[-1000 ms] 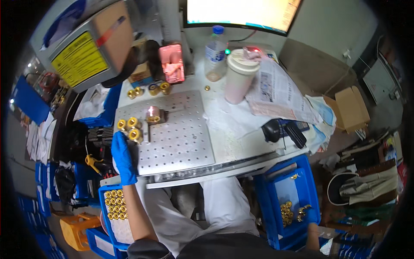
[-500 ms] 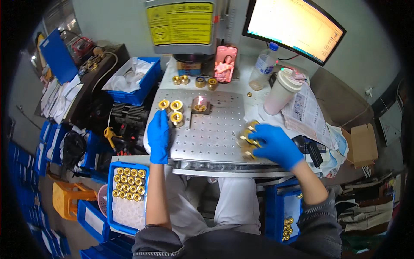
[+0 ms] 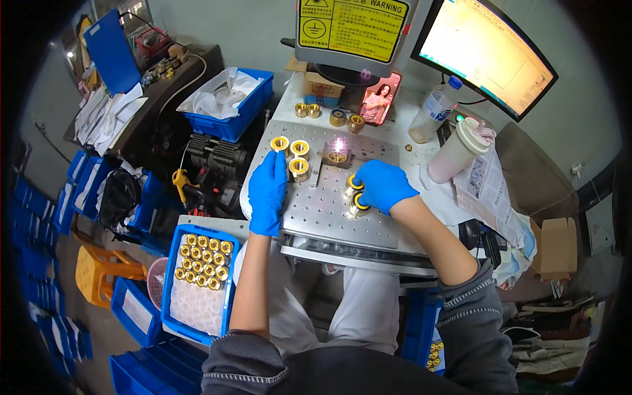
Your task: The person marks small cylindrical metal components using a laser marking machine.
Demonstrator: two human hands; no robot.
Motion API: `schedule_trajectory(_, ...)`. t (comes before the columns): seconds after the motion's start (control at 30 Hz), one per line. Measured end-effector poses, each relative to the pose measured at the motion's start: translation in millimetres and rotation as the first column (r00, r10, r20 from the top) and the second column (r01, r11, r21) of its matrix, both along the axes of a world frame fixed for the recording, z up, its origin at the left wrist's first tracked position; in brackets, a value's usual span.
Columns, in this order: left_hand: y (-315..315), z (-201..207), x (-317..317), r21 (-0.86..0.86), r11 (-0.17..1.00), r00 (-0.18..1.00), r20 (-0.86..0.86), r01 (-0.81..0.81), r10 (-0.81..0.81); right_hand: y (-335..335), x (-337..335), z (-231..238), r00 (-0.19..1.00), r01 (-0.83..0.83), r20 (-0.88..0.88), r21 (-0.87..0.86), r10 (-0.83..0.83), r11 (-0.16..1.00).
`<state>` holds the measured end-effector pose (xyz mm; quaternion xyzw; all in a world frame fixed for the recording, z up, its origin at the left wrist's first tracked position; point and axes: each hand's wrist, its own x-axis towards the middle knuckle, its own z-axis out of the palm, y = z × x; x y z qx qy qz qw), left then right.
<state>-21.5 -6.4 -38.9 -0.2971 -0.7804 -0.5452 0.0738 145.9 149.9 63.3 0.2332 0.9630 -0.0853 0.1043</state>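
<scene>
Blue gloves cover both hands. My left hand (image 3: pixel 266 197) lies at the left edge of the perforated metal plate (image 3: pixel 303 210), its fingers stretched out, tips against a brass fitting (image 3: pixel 280 143). Two more brass fittings, an upper one (image 3: pixel 299 149) and a lower one (image 3: pixel 299 169), stand beside it. My right hand (image 3: pixel 385 186) is closed around brass fittings (image 3: pixel 359 204) on the plate's right half; at least two show, and its fingers hide part of them. Between the hands, a brass fitting (image 3: pixel 338 157) sits in a dark holder beneath a bright pinkish glow.
A machine head with a yellow warning label (image 3: pixel 352 26) overhangs the plate. Several brass fittings (image 3: pixel 337 118) line the back. A bottle (image 3: pixel 432 112) and lidded cup (image 3: pixel 459 151) stand right, near a monitor (image 3: pixel 490 52). A blue tray (image 3: pixel 230 289) holds rows of fittings at lower left.
My right hand has carried the brass fittings leftward and farther in over the plate, nearer the glowing one. My left hand stays by the same fitting. The whole view has shifted.
</scene>
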Motion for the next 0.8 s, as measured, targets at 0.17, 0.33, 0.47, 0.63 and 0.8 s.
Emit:
schedule_trajectory(0.17,-4,0,1,-0.004,0.998,0.988,-0.142,-0.055,0.054,-8,-1,-11,0.972,-0.030,-0.233,0.063,0.044,0.998)
schedule_trajectory(0.33,1,-1,3,-0.035,0.997,0.983,-0.173,-0.071,0.064,2,-3,-40,0.859,-0.055,-0.493,0.180,0.139,0.982)
schedule_trajectory(0.47,-3,9,7,-0.055,0.997,0.996,-0.072,-0.054,0.050,44,-6,-19,0.909,-0.027,-0.391,-0.396,-0.142,0.918)
schedule_trajectory(0.63,-3,11,9,0.004,0.999,0.997,-0.060,-0.051,0.051,109,-33,-44,0.722,-0.139,-0.330,-0.930,-0.608,0.340)
schedule_trajectory(0.8,9,21,6,0.077,0.996,0.998,0.016,0.054,-0.056,132,-58,-93,0.628,-0.303,-0.751,-0.475,-0.202,0.826)
